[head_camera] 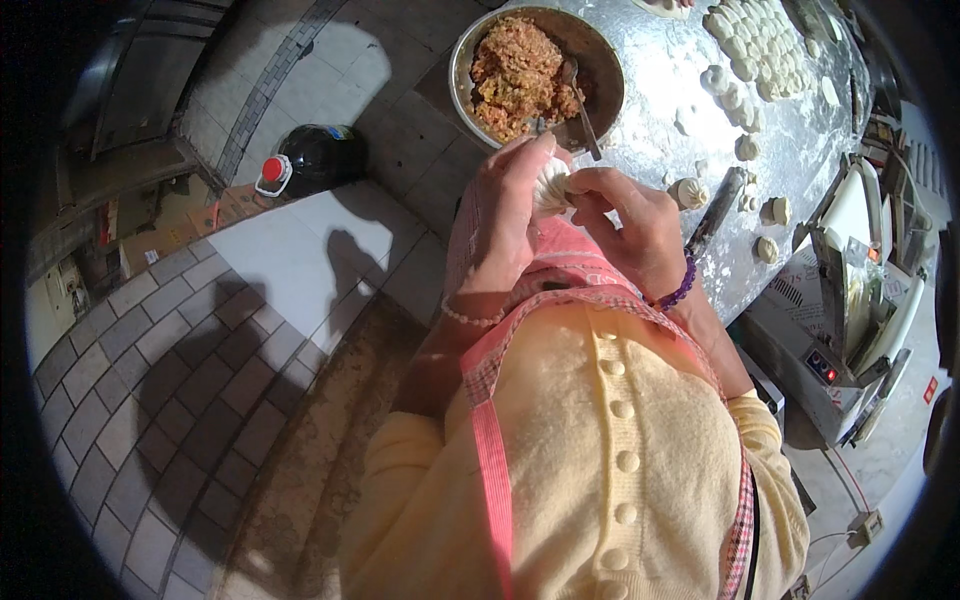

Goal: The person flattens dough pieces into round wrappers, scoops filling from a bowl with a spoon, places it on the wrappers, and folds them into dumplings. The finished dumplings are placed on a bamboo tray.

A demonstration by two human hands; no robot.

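Note:
A pleated dough bun (551,186) rests in my left hand (504,214), whose fingers curl around its side. The fingertips of my right hand (626,217) pinch the gathered dough at its edge. Just beyond my hands stands a metal bowl (456,71) of minced filling (517,71), with a metal spoon (583,112) leaning in it. Right of my right hand, a pleated bun (690,193) sits on the floured metal table (652,90), beside a dark rolling pin (716,210). What fills the bun in my hand is hidden.
Several dough pieces (766,250) lie near the rolling pin. Farther back are rows of dough pieces (757,45) and part of another person's hand (667,6). A metal machine (832,322) stands right of the table. A dark jug (322,157) with a red cap is on the left.

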